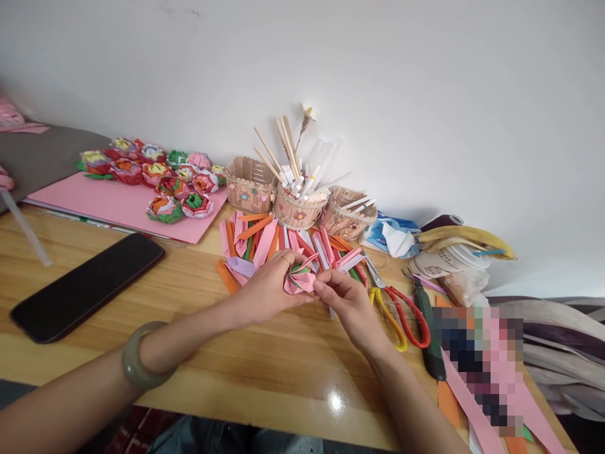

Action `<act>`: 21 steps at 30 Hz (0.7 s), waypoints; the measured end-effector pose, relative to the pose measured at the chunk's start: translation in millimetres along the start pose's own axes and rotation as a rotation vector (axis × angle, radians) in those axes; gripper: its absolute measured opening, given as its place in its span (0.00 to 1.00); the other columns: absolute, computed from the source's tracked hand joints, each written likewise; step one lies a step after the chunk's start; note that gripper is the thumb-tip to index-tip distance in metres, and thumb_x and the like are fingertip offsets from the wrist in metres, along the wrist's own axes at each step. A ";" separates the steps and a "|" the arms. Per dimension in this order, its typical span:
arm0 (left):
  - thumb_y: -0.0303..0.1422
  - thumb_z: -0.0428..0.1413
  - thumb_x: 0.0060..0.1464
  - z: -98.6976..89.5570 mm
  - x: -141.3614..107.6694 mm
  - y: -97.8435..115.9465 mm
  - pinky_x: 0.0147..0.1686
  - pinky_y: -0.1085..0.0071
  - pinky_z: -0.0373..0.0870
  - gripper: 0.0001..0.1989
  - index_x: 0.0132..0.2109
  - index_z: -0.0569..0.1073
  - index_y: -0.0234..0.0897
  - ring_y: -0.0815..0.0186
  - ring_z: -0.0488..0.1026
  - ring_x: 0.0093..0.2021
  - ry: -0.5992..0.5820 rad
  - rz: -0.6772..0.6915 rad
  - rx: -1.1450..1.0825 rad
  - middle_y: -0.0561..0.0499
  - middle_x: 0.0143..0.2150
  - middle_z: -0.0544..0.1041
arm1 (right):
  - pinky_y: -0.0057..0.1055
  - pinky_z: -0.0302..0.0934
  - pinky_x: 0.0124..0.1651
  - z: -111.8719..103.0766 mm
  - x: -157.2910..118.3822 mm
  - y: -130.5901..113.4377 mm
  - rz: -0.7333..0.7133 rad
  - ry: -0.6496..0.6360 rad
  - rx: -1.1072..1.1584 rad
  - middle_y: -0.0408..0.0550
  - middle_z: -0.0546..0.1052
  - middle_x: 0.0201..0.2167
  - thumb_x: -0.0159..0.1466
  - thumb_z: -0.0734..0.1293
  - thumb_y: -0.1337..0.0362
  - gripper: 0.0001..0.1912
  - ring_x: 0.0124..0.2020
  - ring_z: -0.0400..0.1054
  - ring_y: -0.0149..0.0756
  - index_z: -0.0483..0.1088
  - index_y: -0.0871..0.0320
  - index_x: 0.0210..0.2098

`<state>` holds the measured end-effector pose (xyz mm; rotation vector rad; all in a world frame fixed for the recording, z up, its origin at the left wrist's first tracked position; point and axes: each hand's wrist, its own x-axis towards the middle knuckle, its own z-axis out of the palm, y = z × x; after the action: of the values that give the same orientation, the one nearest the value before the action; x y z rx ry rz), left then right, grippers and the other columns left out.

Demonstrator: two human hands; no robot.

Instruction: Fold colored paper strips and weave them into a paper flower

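Note:
A small pink and green folded-paper flower (300,276) is held above the wooden table. My left hand (270,285) is closed around its left side and underneath, with a ring on one finger. At the flower's right edge, my right hand (347,302) pinches a pink petal between thumb and fingertips. Just behind both hands lies a pile of folded paper strips (265,243) in pink, orange, green, lilac and red. The fingers hide part of the flower's underside.
Left are a black phone (87,287) and finished paper flowers (158,173) on pink paper (104,202). Decorated baskets (300,208) stand behind the strips. Right are scissors (401,309), a dark green tool (428,340), a lidded cup (444,260), a banana (472,238) and tissues (394,236).

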<state>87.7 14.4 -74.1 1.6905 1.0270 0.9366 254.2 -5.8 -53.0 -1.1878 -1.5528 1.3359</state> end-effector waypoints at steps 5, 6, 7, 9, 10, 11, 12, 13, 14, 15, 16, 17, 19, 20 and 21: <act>0.36 0.64 0.36 0.3 0.8 6.2 0.50 0.61 0.60 0.29 0.46 0.63 0.37 0.57 0.64 0.51 -0.025 -0.121 -0.152 0.45 0.49 0.67 | 0.24 0.49 0.24 1.1 0.0 0.3 -0.009 0.010 -0.050 0.40 0.64 0.22 0.58 0.64 0.55 0.13 0.22 0.54 0.26 0.66 0.59 0.26; 0.36 0.65 0.35 0.0 0.9 7.1 0.50 0.61 0.60 0.29 0.46 0.63 0.37 0.57 0.65 0.50 -0.020 -0.131 -0.164 0.45 0.49 0.67 | 0.24 0.49 0.24 1.4 0.0 0.4 -0.012 0.012 -0.062 0.40 0.64 0.22 0.59 0.63 0.54 0.14 0.22 0.54 0.26 0.66 0.59 0.27; 0.36 0.65 0.35 -0.3 0.9 7.6 0.49 0.62 0.61 0.29 0.45 0.63 0.37 0.58 0.65 0.49 -0.016 -0.137 -0.174 0.46 0.48 0.67 | 0.24 0.49 0.24 1.7 0.1 0.5 -0.015 0.014 -0.075 0.40 0.63 0.22 0.59 0.63 0.54 0.14 0.22 0.54 0.26 0.66 0.59 0.26; 0.35 0.65 0.34 -0.7 1.0 7.9 0.48 0.63 0.61 0.29 0.45 0.62 0.37 0.58 0.65 0.49 -0.009 -0.142 -0.192 0.46 0.48 0.67 | 0.24 0.49 0.25 2.1 0.3 0.8 -0.019 0.023 -0.100 0.40 0.63 0.22 0.59 0.63 0.54 0.14 0.22 0.54 0.26 0.65 0.60 0.26; 0.35 0.65 0.34 -0.8 0.9 7.8 0.48 0.63 0.61 0.29 0.45 0.62 0.37 0.59 0.65 0.48 -0.005 -0.143 -0.199 0.47 0.47 0.67 | 0.24 0.49 0.25 2.2 0.4 1.0 -0.021 0.025 -0.112 0.40 0.63 0.22 0.59 0.62 0.54 0.15 0.23 0.54 0.26 0.64 0.60 0.26; 0.34 0.65 0.34 -0.7 0.8 7.6 0.47 0.64 0.62 0.29 0.45 0.62 0.36 0.59 0.65 0.48 -0.002 -0.143 -0.205 0.47 0.47 0.67 | 0.24 0.49 0.25 2.4 0.4 1.2 -0.023 0.025 -0.124 0.40 0.63 0.22 0.60 0.62 0.54 0.15 0.23 0.54 0.26 0.64 0.60 0.26; 0.34 0.65 0.34 -0.5 0.7 7.4 0.47 0.64 0.62 0.29 0.44 0.62 0.36 0.60 0.66 0.48 0.002 -0.140 -0.210 0.47 0.46 0.67 | 0.24 0.49 0.25 2.5 0.4 1.5 -0.027 0.024 -0.137 0.40 0.63 0.22 0.60 0.62 0.54 0.15 0.23 0.54 0.27 0.64 0.60 0.26; 0.34 0.65 0.34 -0.2 0.5 7.1 0.47 0.65 0.62 0.29 0.44 0.62 0.36 0.60 0.65 0.48 0.005 -0.136 -0.216 0.47 0.46 0.67 | 0.25 0.49 0.25 2.7 0.4 1.7 -0.031 0.024 -0.152 0.41 0.63 0.22 0.60 0.61 0.54 0.15 0.23 0.54 0.27 0.64 0.60 0.27; 0.34 0.65 0.34 0.2 0.2 6.8 0.47 0.65 0.62 0.28 0.44 0.62 0.37 0.60 0.65 0.47 0.011 -0.129 -0.220 0.47 0.46 0.67 | 0.25 0.49 0.26 2.9 0.2 1.8 -0.036 0.027 -0.168 0.41 0.63 0.22 0.60 0.61 0.54 0.14 0.23 0.53 0.27 0.64 0.60 0.27; 0.34 0.65 0.34 0.6 -0.1 6.4 0.47 0.65 0.62 0.28 0.44 0.63 0.37 0.61 0.65 0.47 0.014 -0.122 -0.224 0.48 0.46 0.67 | 0.25 0.49 0.26 3.2 0.1 1.9 -0.043 0.031 -0.185 0.41 0.63 0.22 0.61 0.61 0.55 0.14 0.23 0.53 0.27 0.64 0.60 0.27; 0.34 0.65 0.34 1.0 -0.3 6.0 0.46 0.66 0.62 0.28 0.44 0.63 0.37 0.61 0.65 0.47 0.015 -0.115 -0.230 0.48 0.46 0.67 | 0.25 0.49 0.26 3.4 -0.1 1.8 -0.051 0.037 -0.201 0.40 0.63 0.22 0.61 0.61 0.55 0.13 0.23 0.53 0.27 0.64 0.60 0.27; 0.34 0.65 0.34 1.2 -0.4 5.5 0.46 0.66 0.61 0.28 0.44 0.63 0.37 0.61 0.65 0.47 0.015 -0.107 -0.240 0.48 0.46 0.67 | 0.24 0.49 0.26 3.6 -0.3 1.6 -0.060 0.044 -0.216 0.40 0.63 0.22 0.61 0.60 0.56 0.13 0.23 0.53 0.26 0.64 0.59 0.27; 0.34 0.65 0.35 0.6 0.0 5.0 0.46 0.67 0.61 0.29 0.45 0.63 0.37 0.62 0.65 0.47 0.018 -0.087 -0.285 0.48 0.46 0.67 | 0.24 0.48 0.25 3.3 -0.6 0.9 -0.064 0.048 -0.240 0.40 0.63 0.22 0.61 0.61 0.57 0.13 0.23 0.52 0.26 0.64 0.59 0.27; 0.33 0.65 0.35 -0.3 0.5 5.0 0.46 0.68 0.61 0.29 0.45 0.63 0.38 0.62 0.65 0.47 0.028 -0.080 -0.323 0.49 0.45 0.67 | 0.24 0.48 0.25 2.6 -0.7 0.3 -0.053 0.043 -0.249 0.40 0.63 0.22 0.61 0.61 0.57 0.12 0.22 0.52 0.26 0.64 0.59 0.27; 0.33 0.65 0.34 -1.6 1.1 5.4 0.45 0.68 0.62 0.29 0.45 0.63 0.38 0.63 0.65 0.47 0.041 -0.082 -0.369 0.49 0.45 0.67 | 0.24 0.47 0.24 1.5 -0.7 -0.4 -0.033 0.040 -0.253 0.40 0.63 0.21 0.60 0.62 0.57 0.12 0.22 0.52 0.26 0.64 0.60 0.26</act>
<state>87.9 14.7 -68.4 1.3187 0.8805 1.0390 253.0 -6.9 -52.9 -1.3262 -1.7424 1.1106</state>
